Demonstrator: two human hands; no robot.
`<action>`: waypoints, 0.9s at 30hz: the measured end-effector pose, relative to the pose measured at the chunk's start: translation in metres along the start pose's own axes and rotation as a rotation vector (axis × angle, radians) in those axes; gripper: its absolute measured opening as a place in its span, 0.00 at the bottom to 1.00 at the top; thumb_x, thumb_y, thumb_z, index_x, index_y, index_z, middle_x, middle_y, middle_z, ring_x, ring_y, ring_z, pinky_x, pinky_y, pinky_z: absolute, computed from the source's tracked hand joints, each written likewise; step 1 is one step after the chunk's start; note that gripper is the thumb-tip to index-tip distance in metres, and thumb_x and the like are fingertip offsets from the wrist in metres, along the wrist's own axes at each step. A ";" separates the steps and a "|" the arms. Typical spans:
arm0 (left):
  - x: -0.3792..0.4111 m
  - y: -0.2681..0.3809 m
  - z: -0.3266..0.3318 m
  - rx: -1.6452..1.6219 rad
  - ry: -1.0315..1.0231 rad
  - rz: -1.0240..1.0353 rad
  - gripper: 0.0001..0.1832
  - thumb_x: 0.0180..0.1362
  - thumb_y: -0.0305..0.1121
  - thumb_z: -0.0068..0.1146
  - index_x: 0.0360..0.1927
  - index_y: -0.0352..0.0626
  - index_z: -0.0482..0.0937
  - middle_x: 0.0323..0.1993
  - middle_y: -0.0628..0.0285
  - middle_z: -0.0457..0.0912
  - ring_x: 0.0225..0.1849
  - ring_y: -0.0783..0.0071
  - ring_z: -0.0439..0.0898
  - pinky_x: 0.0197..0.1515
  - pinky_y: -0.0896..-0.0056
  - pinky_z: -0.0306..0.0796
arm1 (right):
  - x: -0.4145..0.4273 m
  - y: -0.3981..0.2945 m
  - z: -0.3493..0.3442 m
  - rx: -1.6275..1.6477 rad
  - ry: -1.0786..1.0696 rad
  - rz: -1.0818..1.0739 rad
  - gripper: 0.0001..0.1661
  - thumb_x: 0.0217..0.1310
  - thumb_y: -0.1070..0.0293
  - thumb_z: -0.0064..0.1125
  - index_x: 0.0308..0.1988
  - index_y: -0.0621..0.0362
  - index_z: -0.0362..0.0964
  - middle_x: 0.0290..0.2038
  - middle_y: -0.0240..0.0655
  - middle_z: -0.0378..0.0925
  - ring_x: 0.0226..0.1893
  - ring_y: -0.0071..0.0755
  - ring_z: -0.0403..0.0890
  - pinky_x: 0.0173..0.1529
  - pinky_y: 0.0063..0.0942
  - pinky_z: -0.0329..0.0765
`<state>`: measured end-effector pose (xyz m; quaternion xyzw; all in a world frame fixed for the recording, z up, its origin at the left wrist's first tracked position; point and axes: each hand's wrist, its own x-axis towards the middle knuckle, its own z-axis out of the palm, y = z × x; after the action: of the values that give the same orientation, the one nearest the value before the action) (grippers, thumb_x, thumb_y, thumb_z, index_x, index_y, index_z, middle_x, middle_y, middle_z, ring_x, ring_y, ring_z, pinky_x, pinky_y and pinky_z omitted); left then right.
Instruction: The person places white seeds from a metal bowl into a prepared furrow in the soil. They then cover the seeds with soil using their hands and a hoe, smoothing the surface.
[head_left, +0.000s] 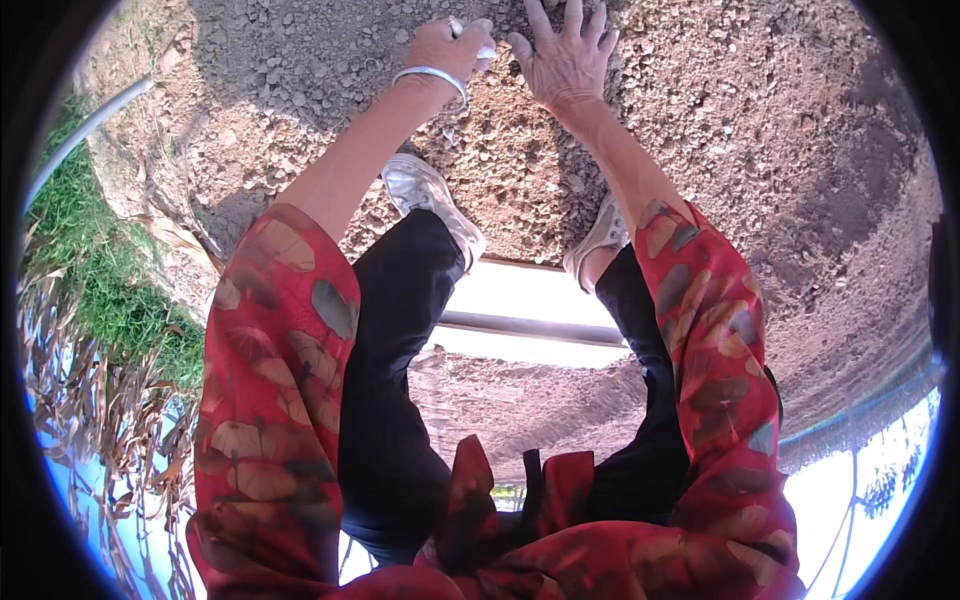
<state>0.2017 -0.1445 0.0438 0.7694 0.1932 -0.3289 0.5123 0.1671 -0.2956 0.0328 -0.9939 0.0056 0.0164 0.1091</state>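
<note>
Small white pieces (486, 53) are held in the curled fingers of my left hand (441, 54); they look like bulb cloves, but are too small to tell. A pale bracelet (431, 73) circles that wrist. Just to the right, my right hand (568, 64) is spread with its fingers apart, palm towards the crumbly soil (495, 157). Nothing shows in its grasp, and its fingertips are near the top rim of the view. Whether the palm presses on the soil is hard to tell.
My pale shoes (420, 187) stand on the soil. Behind them lies a bright white strip (525, 292) with a grey pipe-like bar (532, 326) across it. To the left are a curved pale hose (86, 127), green grass (120, 285) and dry stalks (112, 435).
</note>
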 end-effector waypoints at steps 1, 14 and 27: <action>-0.023 0.014 -0.009 -0.064 0.007 -0.043 0.16 0.56 0.43 0.54 0.25 0.39 0.77 0.20 0.64 0.77 0.20 0.81 0.74 0.21 0.81 0.67 | -0.030 -0.009 0.008 0.048 -0.053 -0.070 0.26 0.59 0.45 0.42 0.55 0.41 0.62 0.58 0.47 0.58 0.59 0.65 0.53 0.55 0.67 0.55; -0.295 0.105 -0.008 -0.563 0.066 -0.338 0.18 0.63 0.41 0.46 0.24 0.38 0.71 0.15 0.67 0.69 0.13 0.88 0.63 0.15 0.87 0.55 | -0.079 -0.134 -0.017 0.141 -0.500 -0.382 0.25 0.55 0.59 0.49 0.55 0.41 0.63 0.58 0.35 0.59 0.61 0.48 0.55 0.61 0.46 0.55; -0.314 0.050 0.076 -0.477 0.051 -0.325 0.19 0.61 0.43 0.48 0.24 0.38 0.74 0.18 0.67 0.73 0.18 0.86 0.70 0.18 0.86 0.60 | -0.220 0.145 -0.081 -0.228 -0.783 -0.263 0.24 0.56 0.70 0.46 0.54 0.43 0.67 0.66 0.35 0.46 0.64 0.51 0.49 0.61 0.54 0.55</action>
<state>-0.0128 -0.2218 0.2782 0.5941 0.3987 -0.3325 0.6144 -0.0524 -0.4533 0.0881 -0.9105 -0.1649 0.3791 -0.0065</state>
